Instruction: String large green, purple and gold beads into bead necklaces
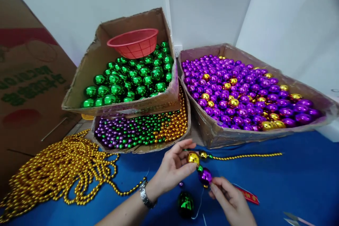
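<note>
My left hand (176, 164), with a metal watch on its wrist, grips a large shiny gold ball (193, 158) between thumb and fingers. A small green bead (200, 168), a purple ball (205, 176) and a small gold bead (206, 186) follow it in a row. My right hand (229, 197) is closed at the fingertips beside the purple ball; what it pinches is hidden. Below, a thin white thread (200, 201) hangs in a curve. A dark green ball (185, 204) and a small purple bead (181, 184) lie on the blue cloth (156, 204).
Cardboard boxes hold green balls (116, 90) with a red basket (135, 44), small mixed beads (140, 130), and purple and gold balls (238, 88). Gold bead strands (60, 169) pile at left. A gold strand (246, 156), a red tag (249, 196) and scissors (296, 219) lie at right.
</note>
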{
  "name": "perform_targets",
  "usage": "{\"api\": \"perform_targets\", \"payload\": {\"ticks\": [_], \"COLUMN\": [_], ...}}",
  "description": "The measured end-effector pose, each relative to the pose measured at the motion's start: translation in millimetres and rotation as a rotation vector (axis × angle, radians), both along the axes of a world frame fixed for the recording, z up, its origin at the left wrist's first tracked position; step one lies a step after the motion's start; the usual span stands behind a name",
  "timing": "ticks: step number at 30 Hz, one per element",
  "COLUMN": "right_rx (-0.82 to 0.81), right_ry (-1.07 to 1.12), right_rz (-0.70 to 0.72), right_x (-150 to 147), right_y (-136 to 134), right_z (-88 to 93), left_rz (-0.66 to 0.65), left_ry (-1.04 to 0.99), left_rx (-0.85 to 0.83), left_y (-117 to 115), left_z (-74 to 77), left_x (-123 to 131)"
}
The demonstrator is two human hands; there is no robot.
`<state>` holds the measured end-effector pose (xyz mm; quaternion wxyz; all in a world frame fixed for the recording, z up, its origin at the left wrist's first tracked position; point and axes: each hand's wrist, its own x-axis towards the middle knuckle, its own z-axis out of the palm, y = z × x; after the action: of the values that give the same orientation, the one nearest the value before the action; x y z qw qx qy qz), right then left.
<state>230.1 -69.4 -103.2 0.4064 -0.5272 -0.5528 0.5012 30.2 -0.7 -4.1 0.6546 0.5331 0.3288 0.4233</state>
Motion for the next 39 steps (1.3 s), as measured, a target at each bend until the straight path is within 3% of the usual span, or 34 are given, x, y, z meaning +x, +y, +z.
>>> {"api": "perform_targets", "payload": {"ticks": [2, 4, 6, 8, 9, 14, 23, 29, 33, 35, 36, 39], "right_rx": [-0.045, -0.08, -0.108, -0.123, -0.128, -0.153, -0.158, -0.079, -0.059, -0.038, -0.027, 0.013], "right_ry": [0.098, 0.148, 0.175, 0.202, 0.213, 0.243, 0.188, 0.127, 0.1, 0.075, 0.054, -0.042], "right_rz": [-0.028, -0.063, -0.1, -0.159, -0.19, -0.248, -0.237, -0.099, -0.079, -0.073, -0.067, -0.044], "right_x": [-2, -4, -4, -5, -6, -10, -3, 0, -1, 0, 0, 1], "right_y": [1, 0, -1, -2, -3, -6, -6, -3, -3, -3, -3, -3], "right_z": [-2.1, 0.3, 5.8, 12.1, 14.9, 23.1, 18.2, 16.6, 17.4, 16.4, 16.3, 21.5], "left_rz": [-0.003, 0.072, 0.186, 0.244, 0.249, 0.189, 0.225, 0.255, 0.354, 0.415, 0.429, 0.306], "left_ry": [0.046, 0.261, 0.694, 1.268, 1.371, 1.617, 1.795, 1.742, 1.603, 1.26, 0.988, 0.256], "left_rx": [0.079, 0.21, 0.401, 0.623, 0.631, 0.608, 0.562, 0.551, 0.594, 0.5, 0.386, -0.042], "left_y": [4, 17, 38, 63, 75, 110, 115, 112, 97, 82, 73, 46], "left_z": [7.3, 13.3, 15.8, 14.0, 11.8, -0.5, -2.9, -2.6, 8.2, 14.6, 17.1, 20.1], "left_x": [-10, -27, -51, -77, -89, -124, -141, -146, -128, -108, -97, -59]}}
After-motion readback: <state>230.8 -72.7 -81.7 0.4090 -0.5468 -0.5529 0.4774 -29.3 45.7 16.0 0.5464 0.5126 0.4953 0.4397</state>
